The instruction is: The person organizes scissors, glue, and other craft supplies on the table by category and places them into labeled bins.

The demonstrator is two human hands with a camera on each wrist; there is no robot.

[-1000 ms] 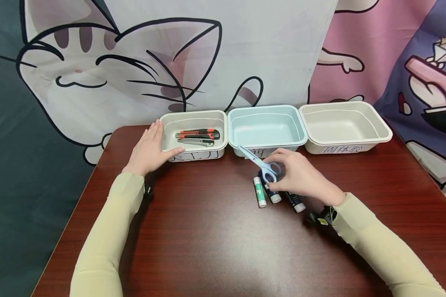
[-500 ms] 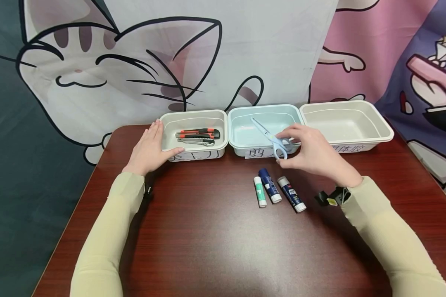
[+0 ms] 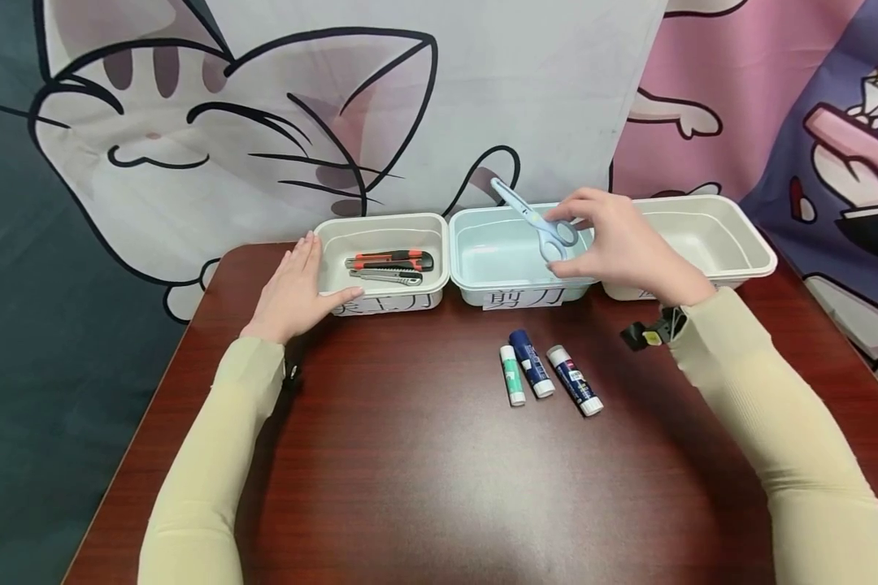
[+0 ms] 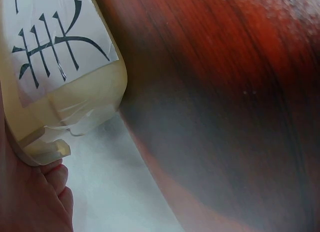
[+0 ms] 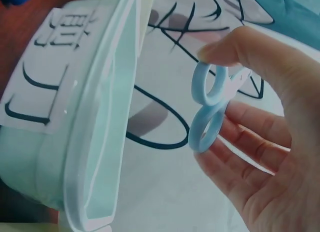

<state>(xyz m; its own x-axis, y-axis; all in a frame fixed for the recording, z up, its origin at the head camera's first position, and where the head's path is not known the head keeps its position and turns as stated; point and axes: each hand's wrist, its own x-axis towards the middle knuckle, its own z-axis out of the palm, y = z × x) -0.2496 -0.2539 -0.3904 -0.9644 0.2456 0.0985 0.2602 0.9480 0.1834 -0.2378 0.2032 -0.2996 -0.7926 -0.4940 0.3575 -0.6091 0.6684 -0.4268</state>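
Observation:
Light blue scissors [image 3: 537, 223] hang over the pale blue bin [image 3: 483, 287], blades up to the left. My right hand [image 3: 615, 244] pinches them by the handle loops; in the right wrist view the thumb and fingertips hold the scissors [image 5: 205, 107] beside that bin's rim [image 5: 92, 182]. My left hand [image 3: 293, 288] rests, fingers extended, against the left end of the cream bin [image 3: 439, 292]. Inside that bin lie several utility knives [image 3: 391, 262]. In the left wrist view only part of my left hand [image 4: 37, 197] shows, against the labelled bin [image 4: 85, 99].
Three glue sticks lie on the table [image 3: 410, 455]: a green one [image 3: 512, 375], a blue one [image 3: 532, 364] and a dark blue one [image 3: 574, 380]. Another cream bin [image 3: 732, 236] stands at the right, partly behind my right hand. A cat-printed cloth [image 3: 541, 97] hangs behind.
My right hand has lifted the scissors from above the glue sticks, up and away to over the pale blue bin. The left hand has stayed at the cream bin.

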